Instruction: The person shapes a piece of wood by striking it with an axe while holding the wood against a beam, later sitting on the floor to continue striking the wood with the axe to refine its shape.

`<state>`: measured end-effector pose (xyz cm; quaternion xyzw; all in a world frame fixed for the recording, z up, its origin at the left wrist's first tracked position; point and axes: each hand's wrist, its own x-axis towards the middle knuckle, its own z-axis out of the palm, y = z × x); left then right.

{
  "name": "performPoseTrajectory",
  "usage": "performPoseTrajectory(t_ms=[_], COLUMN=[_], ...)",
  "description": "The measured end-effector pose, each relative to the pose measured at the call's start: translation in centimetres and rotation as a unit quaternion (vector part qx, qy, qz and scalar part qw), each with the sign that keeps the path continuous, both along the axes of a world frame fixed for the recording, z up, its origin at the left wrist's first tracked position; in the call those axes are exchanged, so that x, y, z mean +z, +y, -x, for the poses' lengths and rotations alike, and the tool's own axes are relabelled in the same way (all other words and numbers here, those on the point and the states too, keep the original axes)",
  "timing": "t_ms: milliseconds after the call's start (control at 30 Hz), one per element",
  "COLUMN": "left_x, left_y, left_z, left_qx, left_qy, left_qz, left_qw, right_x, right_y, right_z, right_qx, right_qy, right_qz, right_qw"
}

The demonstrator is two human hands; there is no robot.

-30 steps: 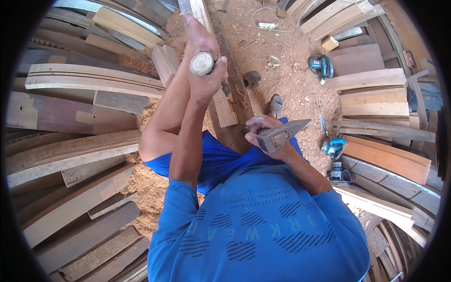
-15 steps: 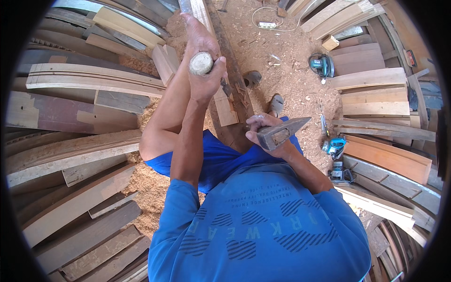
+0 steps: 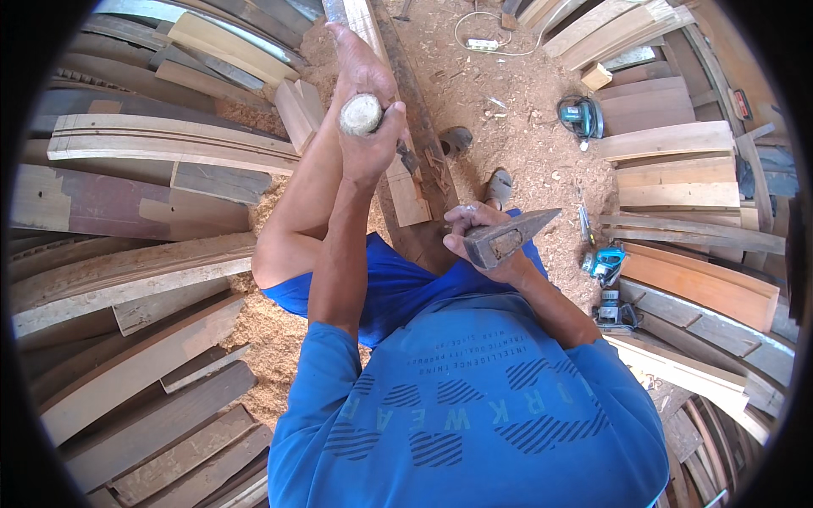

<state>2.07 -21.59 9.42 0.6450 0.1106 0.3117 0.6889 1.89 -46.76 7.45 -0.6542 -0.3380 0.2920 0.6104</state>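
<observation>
Chisel handle (image 3: 361, 113) being gripped upright in the left hand (image 3: 366, 127) over a long timber (image 3: 406, 182), right hand (image 3: 478, 241) clenching a hammer (image 3: 508, 239) beside it, sawdust floor (image 3: 525, 161) lying around the timber, stacked planks (image 3: 127, 254) flanking it, teal power tool (image 3: 581, 117) resting beyond.

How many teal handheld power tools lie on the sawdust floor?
2: one teal circular saw upper right near stacked planks, another teal power tool right of the hammer-holding right hand. Others may hide under the wood.
</observation>
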Motion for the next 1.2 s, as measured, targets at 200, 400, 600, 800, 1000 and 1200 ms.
performPoseTrajectory(t_ms=[200,400,600,800,1000,1200], left_x=[0.6,-0.6,-0.4,-0.1,-1.2,-0.5], left_y=[-0.4,0.0,-0.3,-0.9,0.0,-0.6], left_z=[0.7,1.6,1.8,2.5,3.0,2.6], left_qx=[0.010,0.006,0.012,0.061,-0.003,0.012], left_qy=[0.025,-0.073,-0.022,-0.031,-0.083,-0.051], left_qz=[-0.044,0.047,0.019,0.020,0.026,0.026], left_qw=[0.999,0.996,0.999,0.997,0.996,0.998], right_x=[-0.4,0.2,4.2,10.7,14.2,18.6], right_y=[-0.1,0.1,1.7,4.4,5.8,7.2], right_z=[0.0,0.2,-2.6,-6.3,-8.4,-8.4], right_qx=[0.003,-0.010,-0.098,-0.181,-0.173,-0.172], right_qy=[-0.044,0.004,-0.174,-0.156,-0.288,-0.374], right_qz=[-0.024,0.004,-0.037,-0.195,-0.266,-0.264], right_qw=[0.999,1.000,0.979,0.951,0.904,0.872])
